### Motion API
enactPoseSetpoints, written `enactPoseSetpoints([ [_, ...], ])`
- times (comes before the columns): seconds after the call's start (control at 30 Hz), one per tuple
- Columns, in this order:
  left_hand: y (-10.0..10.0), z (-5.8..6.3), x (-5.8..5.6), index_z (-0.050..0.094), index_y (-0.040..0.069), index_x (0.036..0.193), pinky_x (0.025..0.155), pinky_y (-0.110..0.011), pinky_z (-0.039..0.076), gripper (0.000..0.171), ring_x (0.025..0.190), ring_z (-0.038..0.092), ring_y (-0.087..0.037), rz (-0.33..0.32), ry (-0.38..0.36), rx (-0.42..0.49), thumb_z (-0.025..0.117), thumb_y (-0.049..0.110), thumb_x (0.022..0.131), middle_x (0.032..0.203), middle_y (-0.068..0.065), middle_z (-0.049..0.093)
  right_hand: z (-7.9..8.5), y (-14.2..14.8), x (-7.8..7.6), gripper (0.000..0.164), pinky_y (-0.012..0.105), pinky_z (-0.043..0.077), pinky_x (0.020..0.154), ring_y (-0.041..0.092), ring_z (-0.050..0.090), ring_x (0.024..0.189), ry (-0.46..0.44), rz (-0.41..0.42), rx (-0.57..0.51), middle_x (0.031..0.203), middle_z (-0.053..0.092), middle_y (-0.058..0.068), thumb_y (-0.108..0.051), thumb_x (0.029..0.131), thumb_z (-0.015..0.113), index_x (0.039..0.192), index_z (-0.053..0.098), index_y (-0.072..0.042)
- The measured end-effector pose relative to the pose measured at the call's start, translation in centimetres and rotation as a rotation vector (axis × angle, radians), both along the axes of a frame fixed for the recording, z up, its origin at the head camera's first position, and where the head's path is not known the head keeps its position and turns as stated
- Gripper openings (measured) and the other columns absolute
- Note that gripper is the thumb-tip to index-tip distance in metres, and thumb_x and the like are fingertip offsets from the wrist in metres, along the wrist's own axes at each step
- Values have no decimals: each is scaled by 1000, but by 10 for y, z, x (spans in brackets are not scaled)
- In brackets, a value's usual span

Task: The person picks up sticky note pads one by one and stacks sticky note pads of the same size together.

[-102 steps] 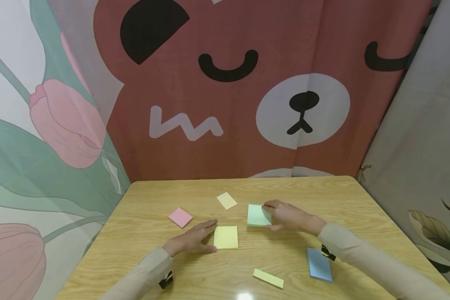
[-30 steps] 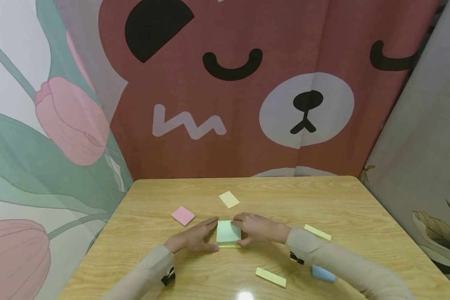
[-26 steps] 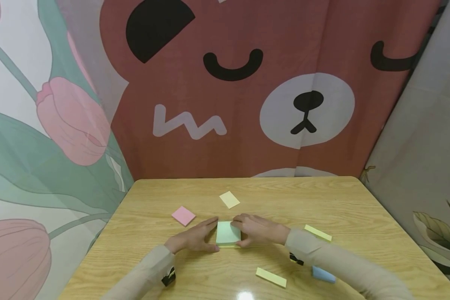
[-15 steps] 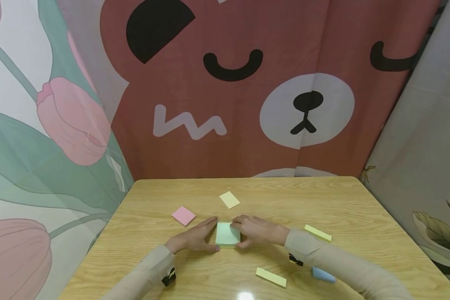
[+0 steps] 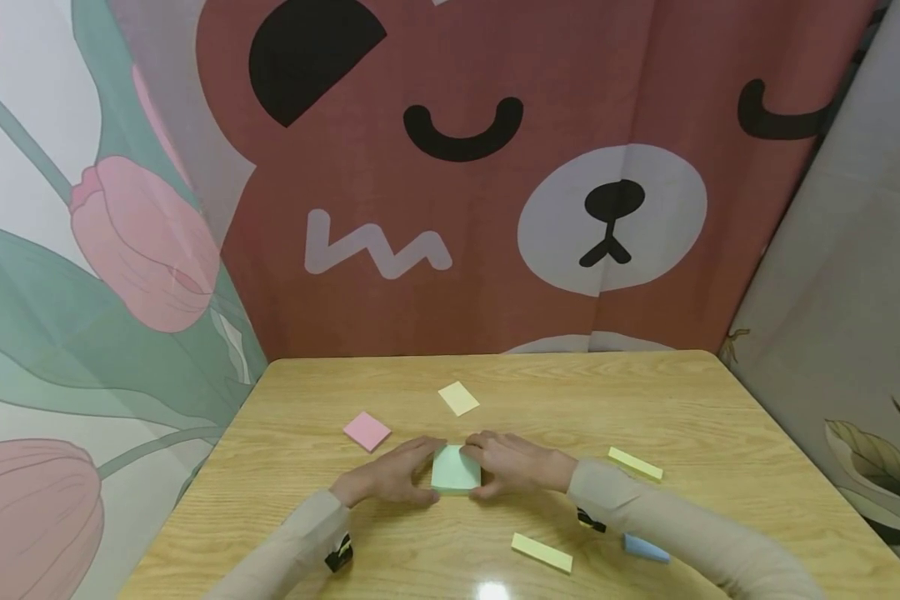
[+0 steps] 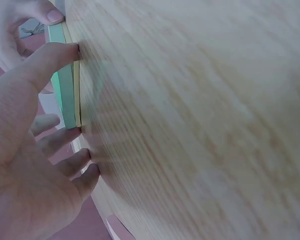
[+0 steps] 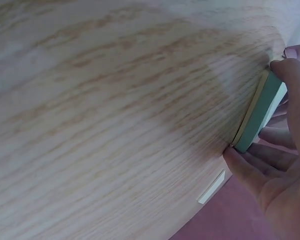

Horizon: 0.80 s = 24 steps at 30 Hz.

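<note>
A green sticky note pad (image 5: 456, 468) lies squarely on top of a yellow sticky note pad, which shows only as a thin layer (image 6: 77, 95) beneath it in the left wrist view. My left hand (image 5: 392, 473) grips the stack's left side, thumb at the front edge and fingers toward the back corner. On the opposite side, my right hand (image 5: 516, 463) holds the green pad between thumb and fingers, its fingertips over the back right corner. In the right wrist view, the right thumb (image 7: 285, 67) and fingers span the pads' edge.
A pink sticky note pad (image 5: 367, 432) lies at the left and a small pale yellow pad (image 5: 458, 399) behind the stack. Narrow yellow strip pads lie in front (image 5: 542, 553) and at right (image 5: 636, 464). My right forearm partly covers a blue pad (image 5: 647, 547).
My right hand has carried the green pad leftward onto the yellow pad. Over the last second the stack's edges have come closer into line, and the left fingers have shifted slightly toward the back edge.
</note>
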<state>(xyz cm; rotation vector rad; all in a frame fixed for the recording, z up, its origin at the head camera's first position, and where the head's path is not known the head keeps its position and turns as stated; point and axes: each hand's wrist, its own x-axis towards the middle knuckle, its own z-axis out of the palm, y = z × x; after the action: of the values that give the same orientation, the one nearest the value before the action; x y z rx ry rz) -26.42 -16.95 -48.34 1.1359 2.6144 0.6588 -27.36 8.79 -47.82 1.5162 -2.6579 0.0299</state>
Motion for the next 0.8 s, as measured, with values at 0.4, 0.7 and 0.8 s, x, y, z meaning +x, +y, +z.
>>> enactPoseSetpoints([
  [0.4, 1, 2, 0, 37, -2, 148, 108, -49, 36, 77, 135, 40, -33, 16, 9, -13, 76, 27, 88, 148, -17, 41, 0, -1, 2, 64, 24, 52, 78, 15, 56, 105, -9, -41, 28, 126, 57, 9, -53, 90, 67, 131, 55, -6],
  [0.7, 3, 3, 1, 37, -3, 148, 108, -49, 37, 78, 134, 41, -33, 22, -7, -18, 75, 31, 89, 148, -17, 41, -1, 0, 4, 63, 25, 52, 79, 17, 56, 108, -17, -40, 34, 128, 56, 9, -51, 91, 66, 132, 53, -6],
  [0.8, 3, 4, 2, 37, -2, 148, 108, -49, 37, 79, 134, 41, -32, 30, -23, -20, 73, 37, 90, 148, -16, 41, -2, 0, 3, 63, 26, 52, 79, 17, 56, 108, -10, -30, 22, 127, 56, 9, -52, 91, 66, 132, 53, -5],
])
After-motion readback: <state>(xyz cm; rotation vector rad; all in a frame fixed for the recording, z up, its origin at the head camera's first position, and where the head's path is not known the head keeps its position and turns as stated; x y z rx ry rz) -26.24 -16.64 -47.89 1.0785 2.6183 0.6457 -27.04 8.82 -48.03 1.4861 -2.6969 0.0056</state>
